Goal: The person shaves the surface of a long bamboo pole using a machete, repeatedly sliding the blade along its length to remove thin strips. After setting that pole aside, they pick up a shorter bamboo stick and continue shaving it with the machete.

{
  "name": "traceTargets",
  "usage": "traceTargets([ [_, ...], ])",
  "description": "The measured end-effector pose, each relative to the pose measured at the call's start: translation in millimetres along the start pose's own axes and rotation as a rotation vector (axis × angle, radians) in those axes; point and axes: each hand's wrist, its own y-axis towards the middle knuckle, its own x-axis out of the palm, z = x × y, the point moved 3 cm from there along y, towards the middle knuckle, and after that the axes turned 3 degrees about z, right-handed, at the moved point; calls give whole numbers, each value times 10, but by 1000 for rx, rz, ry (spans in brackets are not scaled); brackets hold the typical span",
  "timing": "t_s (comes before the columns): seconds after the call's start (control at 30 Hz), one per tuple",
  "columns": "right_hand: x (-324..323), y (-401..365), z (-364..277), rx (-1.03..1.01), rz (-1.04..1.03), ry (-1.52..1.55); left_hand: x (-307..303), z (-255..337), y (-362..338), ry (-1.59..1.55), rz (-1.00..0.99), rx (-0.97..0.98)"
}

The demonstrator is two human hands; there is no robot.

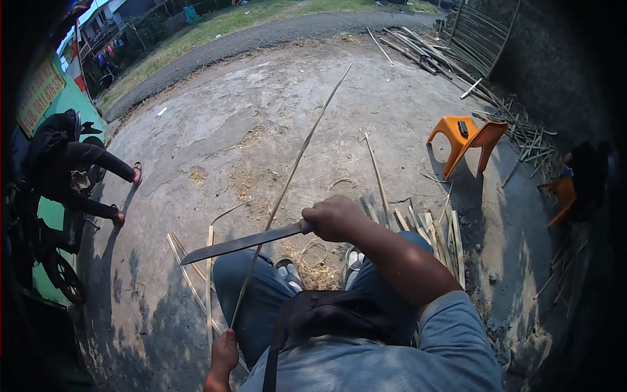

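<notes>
The person's right hand (pixel 336 219) was closed tight around the handle of a long dark steel machete (pixel 245 243), whose blade pointed left and crossed over a long thin pale bamboo strip (pixel 294 163) above the blue-jeaned knees. The left hand (pixel 224 353), low by the lap, gripped the near end of that strip, which slanted away up over the grey concrete ground (pixel 274 111). Split bamboo slats (pixel 437 235) lay just beside the right leg, an orange plastic chair (pixel 464 140) stood farther off, and a person in black clothes (pixel 65 163) sat at the far left.
</notes>
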Motion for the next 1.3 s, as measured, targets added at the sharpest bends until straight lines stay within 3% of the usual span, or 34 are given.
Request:
traceTargets([
  [0.17, -7, 1, 303, 192, -50, 47, -32, 8, 2, -6, -29, -20],
  [0.27, -2, -34, 247, 106, 85, -41, -52, 28, 18, 15, -22, -9],
  [0.47, 54, -82, -112, -34, 14, -101, -54, 2, 12, 44, -27, -2],
  [0.6, 41, -23, 188, 80, 189, -9, -37, -17, -4, -12, -25, -2],
  [0.7, 54, 4, 265, 135, 204, -7, -56, -4, 8, -41, -35, -23],
  [0.8, -2, -71, 142, 83, 191, 39, -65, 12, 14, -59, -15, -4],
  [0.87, -7, -92, 16, 22, 106, -30, -44, 1, 13, -58, -6, 15],
  [1.0, 22, -39, -22, -97, 143, -172, -7, -90, 49, -55, -15, 17],
  [1.07, 117, 27, 308, 9, 286, -75, -15, -70, 36, -61, -34, -4],
  [1.13, 74, 83, 440, 157, 250, -37, -40, 53, 27, -64, -59, -21],
  [1.3, -29, -9, 248, 76, 257, 10, 4, -193, 94, -99, -54, -4],
])
